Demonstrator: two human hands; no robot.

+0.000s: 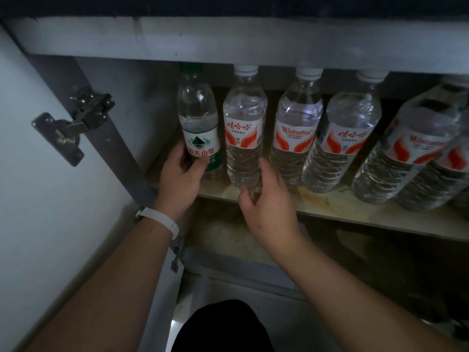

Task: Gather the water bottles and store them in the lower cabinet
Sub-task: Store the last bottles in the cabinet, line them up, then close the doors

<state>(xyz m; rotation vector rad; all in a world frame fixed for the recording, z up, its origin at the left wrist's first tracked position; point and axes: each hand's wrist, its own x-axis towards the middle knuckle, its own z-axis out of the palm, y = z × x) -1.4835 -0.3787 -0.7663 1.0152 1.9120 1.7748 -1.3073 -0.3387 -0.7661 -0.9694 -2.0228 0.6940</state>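
- The left hand holds the green bottle. Its thumb and fingers curl round the low part of the label.
- The green bottle stands up straight at the left end of the shelf, near the cabinet's side wall.
- The right hand holds the red bottle at its bottom. The thumb is on one side and the fingers are on the other.
- The red bottle is just beside the green one, at the front of the shelf. I cannot tell if it rests on the shelf or is lifted a bit.
- To the right stand the third bottle, the fourth bottle and the fifth bottle, all in a row with red labels and white caps.
- More bottles are at the far right edge, partly cut off.
- The door is open on the left, with a metal hinge on it.
- A white band is on the left wrist.
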